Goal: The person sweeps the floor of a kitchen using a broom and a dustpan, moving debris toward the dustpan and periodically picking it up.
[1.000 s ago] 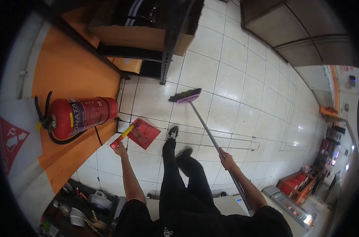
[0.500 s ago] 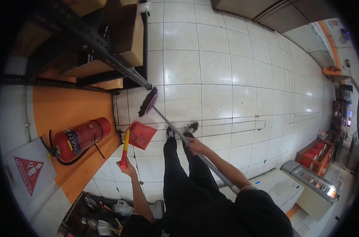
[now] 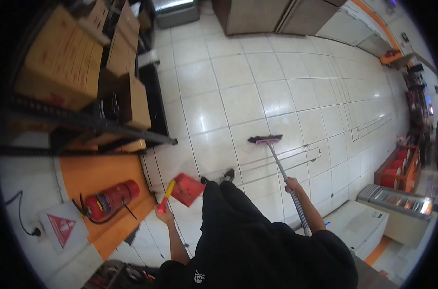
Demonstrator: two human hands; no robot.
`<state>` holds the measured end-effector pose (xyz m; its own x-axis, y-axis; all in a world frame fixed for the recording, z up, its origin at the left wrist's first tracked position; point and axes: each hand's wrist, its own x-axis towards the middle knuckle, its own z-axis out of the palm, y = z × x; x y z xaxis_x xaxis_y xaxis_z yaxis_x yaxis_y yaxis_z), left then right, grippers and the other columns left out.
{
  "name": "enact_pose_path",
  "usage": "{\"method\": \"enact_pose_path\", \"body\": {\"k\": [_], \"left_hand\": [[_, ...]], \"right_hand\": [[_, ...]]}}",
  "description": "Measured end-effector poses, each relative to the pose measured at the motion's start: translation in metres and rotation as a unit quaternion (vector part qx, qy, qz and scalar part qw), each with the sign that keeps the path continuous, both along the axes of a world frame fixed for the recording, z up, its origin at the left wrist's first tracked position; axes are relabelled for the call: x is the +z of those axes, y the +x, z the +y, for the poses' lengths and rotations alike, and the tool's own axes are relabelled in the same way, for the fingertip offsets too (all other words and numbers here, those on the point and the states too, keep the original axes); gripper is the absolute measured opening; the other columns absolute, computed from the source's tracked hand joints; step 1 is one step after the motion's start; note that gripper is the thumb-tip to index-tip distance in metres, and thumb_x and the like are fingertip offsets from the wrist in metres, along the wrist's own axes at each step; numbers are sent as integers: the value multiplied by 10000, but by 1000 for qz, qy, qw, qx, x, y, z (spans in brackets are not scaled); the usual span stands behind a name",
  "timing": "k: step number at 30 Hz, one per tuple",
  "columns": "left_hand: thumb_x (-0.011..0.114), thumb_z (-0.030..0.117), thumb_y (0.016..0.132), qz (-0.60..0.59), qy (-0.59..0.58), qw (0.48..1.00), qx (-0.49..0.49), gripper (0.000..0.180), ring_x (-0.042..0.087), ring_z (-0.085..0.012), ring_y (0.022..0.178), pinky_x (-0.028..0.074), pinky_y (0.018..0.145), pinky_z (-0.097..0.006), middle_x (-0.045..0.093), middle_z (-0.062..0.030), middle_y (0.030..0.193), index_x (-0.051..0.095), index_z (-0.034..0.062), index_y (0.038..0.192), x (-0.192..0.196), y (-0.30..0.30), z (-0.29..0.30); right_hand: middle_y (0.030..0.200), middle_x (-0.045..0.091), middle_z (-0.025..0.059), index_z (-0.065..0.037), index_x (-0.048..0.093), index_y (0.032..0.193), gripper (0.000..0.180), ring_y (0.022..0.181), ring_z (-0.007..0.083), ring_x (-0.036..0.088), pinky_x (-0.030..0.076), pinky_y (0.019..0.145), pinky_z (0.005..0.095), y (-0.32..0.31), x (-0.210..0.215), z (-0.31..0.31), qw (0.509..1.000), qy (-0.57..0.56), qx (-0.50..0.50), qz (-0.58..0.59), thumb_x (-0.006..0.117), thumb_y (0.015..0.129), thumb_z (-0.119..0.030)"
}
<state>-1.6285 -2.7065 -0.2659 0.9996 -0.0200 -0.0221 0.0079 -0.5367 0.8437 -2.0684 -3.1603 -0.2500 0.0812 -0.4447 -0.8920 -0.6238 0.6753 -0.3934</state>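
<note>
Two bare hands are in my view from the head camera, and each has its fingers closed on something. The left hand (image 3: 165,214) grips the lower end of a red-and-yellow dustpan handle (image 3: 167,192); the right hand (image 3: 292,184) is wrapped around a long grey broom pole (image 3: 280,165).

Outward from the left fingers, the handle runs forward and slightly right to a flat red plastic dustpan (image 3: 188,190), its surface marked with dark dirt. I see it just left of the dark shoes (image 3: 228,175); whether its lip touches the floor I can't tell.

From the right fingers, the pole leans forward and a little left, ending in a purple broom head (image 3: 266,140) with dark bristles. That head lies crosswise, its long axis running roughly left to right, bristles on the far side.

The relation I weigh most is the gap between the two tools: the head sits ahead and to the right of the dustpan, well apart from it, with white tiles (image 3: 219,156) between. The right hand is nearer the head.

Farther left, I make out a red fire extinguisher (image 3: 112,200) against an orange panel (image 3: 84,176), below a black metal shelf (image 3: 132,132).
</note>
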Motion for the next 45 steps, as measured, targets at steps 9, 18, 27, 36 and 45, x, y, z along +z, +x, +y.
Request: {"method": "enact_pose_path", "body": {"k": [9,18,27,36,45], "left_hand": [[644,139,751,16,16,1000,-6,195,591,-179,713,451,710,-290,638,-118,762,563,-32,793,-13,28,-117],[684,182,719,44,63,997,-4,257,587,-188,712,457,686,-314,627,-115,776,557,-12,830,-48,113,-300],[769,206,594,-14,161,977,-143,457,589,-321,728,441,676,-422,599,-214,790,533,-59,882,31,186,-591],[663,89,681,-115,90,916,-373,271,506,-267,719,428,677,-388,521,-168,786,499,-25,865,30,194,-899],[662,137,711,-140,37,820,-554,275,516,-292,736,427,701,-416,543,-172,815,525,-5,903,81,68,-1256]], "right_hand": [[424,326,4,-88,381,621,257,311,109,318,236,273,249,-16,65,27,936,64,-338,-71,557,804,-128],[433,320,7,-41,470,715,144,322,118,329,273,292,271,8,54,-83,921,53,-385,-22,503,825,-128],[450,365,17,-10,476,713,113,340,114,351,270,313,270,27,88,-200,771,46,-630,-82,536,782,-77],[510,495,95,98,574,796,201,384,167,467,363,349,309,51,78,-337,820,-8,-570,46,602,744,-94],[573,571,97,115,584,818,207,400,165,507,379,359,303,-40,-3,-617,892,-152,-421,70,604,720,-67]]}}
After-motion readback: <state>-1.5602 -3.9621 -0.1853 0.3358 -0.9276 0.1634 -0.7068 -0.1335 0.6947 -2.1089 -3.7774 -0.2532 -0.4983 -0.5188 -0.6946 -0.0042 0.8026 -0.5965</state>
